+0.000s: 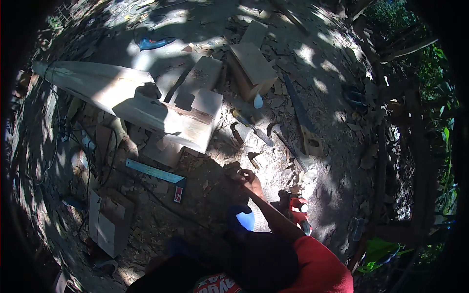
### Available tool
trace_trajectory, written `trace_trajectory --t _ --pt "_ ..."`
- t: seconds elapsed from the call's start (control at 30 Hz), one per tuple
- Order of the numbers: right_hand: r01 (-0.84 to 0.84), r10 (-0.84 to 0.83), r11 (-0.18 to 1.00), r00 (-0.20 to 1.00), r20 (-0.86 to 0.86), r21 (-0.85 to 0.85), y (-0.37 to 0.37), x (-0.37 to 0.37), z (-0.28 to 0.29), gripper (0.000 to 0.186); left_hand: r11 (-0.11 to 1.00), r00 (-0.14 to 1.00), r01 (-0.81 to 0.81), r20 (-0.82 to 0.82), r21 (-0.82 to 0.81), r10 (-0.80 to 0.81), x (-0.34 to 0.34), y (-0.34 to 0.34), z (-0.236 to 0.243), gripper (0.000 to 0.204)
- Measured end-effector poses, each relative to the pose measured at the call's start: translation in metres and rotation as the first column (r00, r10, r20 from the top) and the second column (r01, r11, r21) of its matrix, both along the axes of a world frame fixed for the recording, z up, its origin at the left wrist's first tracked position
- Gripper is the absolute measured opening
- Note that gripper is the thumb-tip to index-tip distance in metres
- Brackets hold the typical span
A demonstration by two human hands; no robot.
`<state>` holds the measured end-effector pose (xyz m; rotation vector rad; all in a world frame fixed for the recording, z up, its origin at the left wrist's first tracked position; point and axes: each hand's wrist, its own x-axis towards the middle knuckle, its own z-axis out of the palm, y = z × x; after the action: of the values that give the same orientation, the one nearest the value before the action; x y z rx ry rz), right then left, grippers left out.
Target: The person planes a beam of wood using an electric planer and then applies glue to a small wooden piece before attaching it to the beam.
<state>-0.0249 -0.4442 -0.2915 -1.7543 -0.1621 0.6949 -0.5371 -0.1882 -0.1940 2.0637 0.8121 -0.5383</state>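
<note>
My right hand (250, 181) reaches forward from a red sleeve, low over the chip-strewn ground. Its fingers are curled in, and what they hold, if anything, is lost in deep shade. My left hand does not show. A red and black power tool (298, 209) sits to the right of my right forearm. Ahead of the hand lie a chisel (255, 129), a long narrow dark tool (291, 150) and small wood offcuts (254, 159). To the left rests a try square (155, 172) with a metal blade.
A long pale timber (168, 119) stretches toward the far left. Wood blocks (254, 66) stand beyond it, near a small white bottle (258, 100). Farther right lies a handsaw (299, 110). Another block (108, 222) stands at near left, and a blue tool (154, 44) lies far off.
</note>
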Motion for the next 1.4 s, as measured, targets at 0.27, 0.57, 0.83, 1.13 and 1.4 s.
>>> trace_trajectory --t 0.27,0.57,0.83,1.13,1.4 --pt "-0.134 0.081 0.945 0.980 -0.184 -0.297 -0.020 -0.025 0.045 0.044 0.923 0.913 -0.357 -0.153 0.141 0.377 0.084 -0.040 -0.077 0.025" --pt "-0.493 0.432 0.804 0.868 -0.245 -0.333 0.007 -0.010 0.084 0.033 0.907 0.883 -0.341 -0.246 0.248 0.400 0.107 -0.071 -0.106 0.024" --pt "-0.833 0.953 0.131 0.254 -0.162 -0.537 0.135 -0.001 0.159 0.056 0.813 0.785 -0.549 -0.215 0.193 0.581 0.105 -0.093 -0.108 0.028" --pt "-0.470 0.687 -0.442 -0.725 0.049 -0.764 0.291 -0.102 0.154 0.044 0.103 0.103 -0.995 -0.010 -0.008 0.995 0.043 -0.194 -0.062 0.048" --pt "-0.436 0.526 -0.640 -0.849 0.053 -0.633 0.263 -0.187 0.110 0.039 -0.177 -0.155 -0.978 -0.183 -0.111 0.971 -0.004 -0.302 -0.015 0.055"
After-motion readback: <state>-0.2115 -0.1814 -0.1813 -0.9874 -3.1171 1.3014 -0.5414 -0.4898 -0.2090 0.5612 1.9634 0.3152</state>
